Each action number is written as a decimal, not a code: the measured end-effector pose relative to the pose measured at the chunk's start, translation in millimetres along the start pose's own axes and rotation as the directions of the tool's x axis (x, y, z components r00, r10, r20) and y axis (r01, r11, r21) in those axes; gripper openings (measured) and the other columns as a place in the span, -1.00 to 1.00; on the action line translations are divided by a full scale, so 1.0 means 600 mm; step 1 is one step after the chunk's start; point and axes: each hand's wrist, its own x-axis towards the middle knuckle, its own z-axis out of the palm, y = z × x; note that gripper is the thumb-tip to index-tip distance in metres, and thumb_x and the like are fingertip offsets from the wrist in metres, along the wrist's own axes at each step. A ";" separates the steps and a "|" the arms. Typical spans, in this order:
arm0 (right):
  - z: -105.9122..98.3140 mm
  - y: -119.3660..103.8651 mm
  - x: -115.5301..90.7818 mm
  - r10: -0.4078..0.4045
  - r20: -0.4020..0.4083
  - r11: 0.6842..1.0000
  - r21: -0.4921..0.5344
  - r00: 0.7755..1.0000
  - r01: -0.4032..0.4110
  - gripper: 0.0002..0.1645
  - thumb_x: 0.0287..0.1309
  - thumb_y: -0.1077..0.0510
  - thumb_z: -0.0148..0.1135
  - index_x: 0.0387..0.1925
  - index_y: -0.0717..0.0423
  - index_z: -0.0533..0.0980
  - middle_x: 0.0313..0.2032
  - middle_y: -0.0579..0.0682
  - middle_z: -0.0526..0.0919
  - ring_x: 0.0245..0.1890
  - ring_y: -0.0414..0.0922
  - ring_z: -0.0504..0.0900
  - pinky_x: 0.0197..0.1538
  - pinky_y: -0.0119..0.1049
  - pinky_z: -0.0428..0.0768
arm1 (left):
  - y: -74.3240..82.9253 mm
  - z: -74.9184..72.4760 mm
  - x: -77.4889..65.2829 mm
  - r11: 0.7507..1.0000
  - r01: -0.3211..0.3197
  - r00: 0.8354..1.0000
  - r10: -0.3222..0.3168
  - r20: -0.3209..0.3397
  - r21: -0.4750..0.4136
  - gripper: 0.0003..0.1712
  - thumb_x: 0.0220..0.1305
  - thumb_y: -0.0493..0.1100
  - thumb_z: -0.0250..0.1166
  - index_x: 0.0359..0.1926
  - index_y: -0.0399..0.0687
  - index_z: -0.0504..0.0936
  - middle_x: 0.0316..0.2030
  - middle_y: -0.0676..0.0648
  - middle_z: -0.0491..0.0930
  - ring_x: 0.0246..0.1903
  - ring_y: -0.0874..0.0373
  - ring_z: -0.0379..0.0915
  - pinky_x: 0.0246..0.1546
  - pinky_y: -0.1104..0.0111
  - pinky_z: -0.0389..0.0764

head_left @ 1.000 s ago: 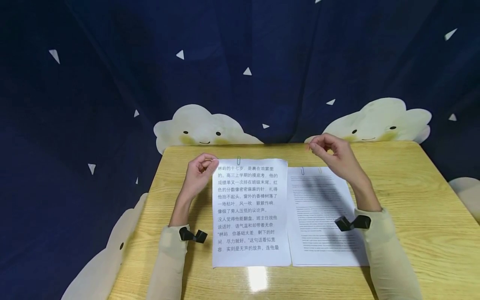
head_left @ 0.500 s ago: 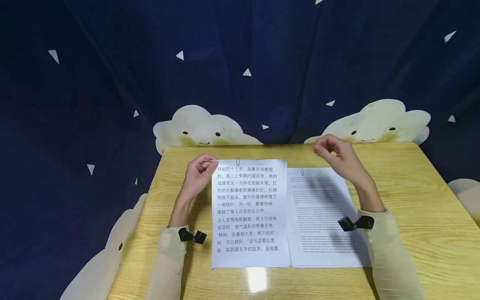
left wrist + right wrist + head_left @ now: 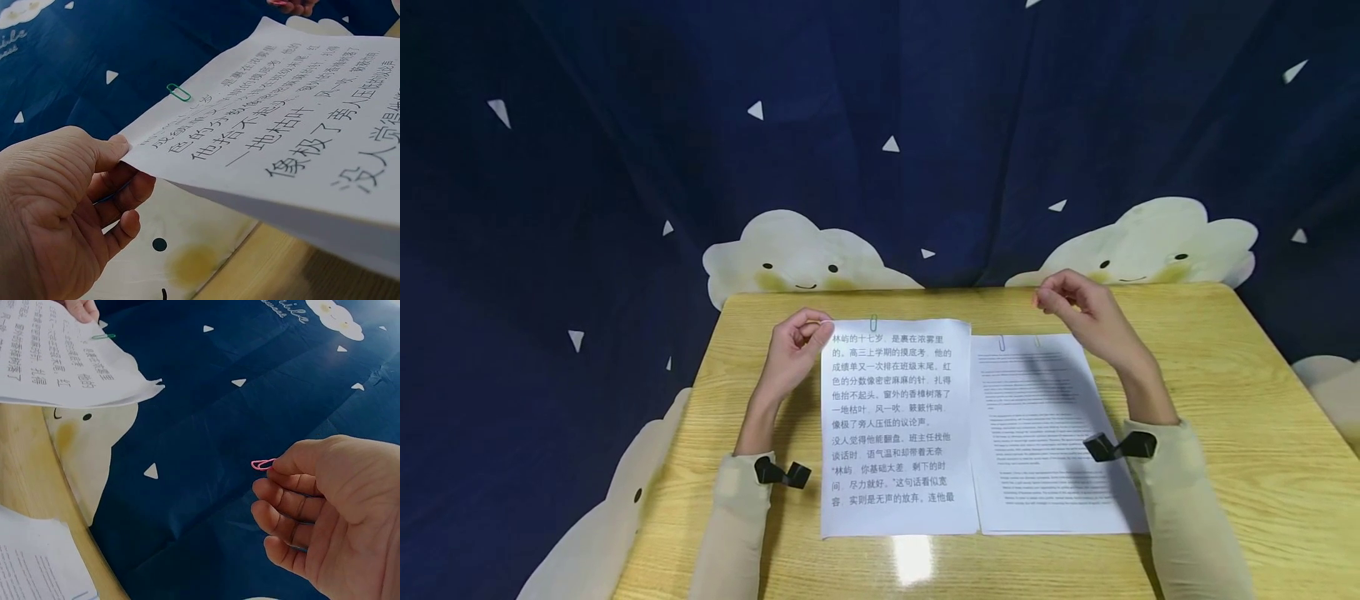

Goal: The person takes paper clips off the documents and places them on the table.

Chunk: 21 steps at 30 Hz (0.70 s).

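At one table (image 3: 1240, 433), left grip (image 3: 788, 360) pinches one document (image 3: 898, 442), right grip (image 3: 1093, 321) one pink paperclip (image 3: 259, 465).

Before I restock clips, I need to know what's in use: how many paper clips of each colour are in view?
Green paper clip, on the larger-print paper: 1
Blue paper clip, on the smaller-print paper: 1
Yellow paper clip, also there: 1
Pink paper clip, in the right hand: 1
Total: 4
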 end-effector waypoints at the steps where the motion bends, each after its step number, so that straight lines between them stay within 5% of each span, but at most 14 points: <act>1: -0.002 0.001 0.000 0.008 0.002 1.000 0.005 1.000 -0.008 -0.85 0.37 0.30 0.09 -0.24 0.36 0.51 -0.33 0.15 0.59 -0.34 0.00 0.51 -0.32 -0.46 0.45 | 0.000 0.000 0.000 1.000 0.001 1.000 -0.001 0.001 0.001 -0.81 0.36 -0.36 0.18 -0.09 -0.45 0.54 -0.54 -0.39 0.54 -0.60 0.19 0.22 -0.47 0.45 0.28; 8: -0.010 0.016 -0.003 0.047 0.009 0.999 -0.018 0.999 -0.047 -0.84 0.38 0.26 0.09 -0.23 0.33 0.52 -0.31 0.21 0.60 -0.35 -0.07 0.51 -0.35 -0.45 0.42 | -0.001 0.000 -0.001 1.000 0.005 1.000 -0.005 0.002 0.012 -0.82 0.36 -0.38 0.18 -0.08 -0.45 0.54 -0.53 -0.41 0.53 -0.60 0.18 0.22 -0.47 0.43 0.28; 21: -0.030 0.116 -0.006 0.092 -0.009 0.993 -0.067 0.996 -0.093 -0.81 0.39 0.13 0.12 -0.18 0.17 0.57 -0.24 0.11 0.63 -0.33 -0.11 0.51 -0.36 -0.43 0.42 | 0.003 0.002 -0.001 1.000 0.017 1.000 -0.017 -0.006 -0.010 -0.81 0.36 -0.38 0.18 -0.09 -0.48 0.53 -0.46 -0.44 0.59 -0.60 0.10 0.28 -0.48 0.46 0.29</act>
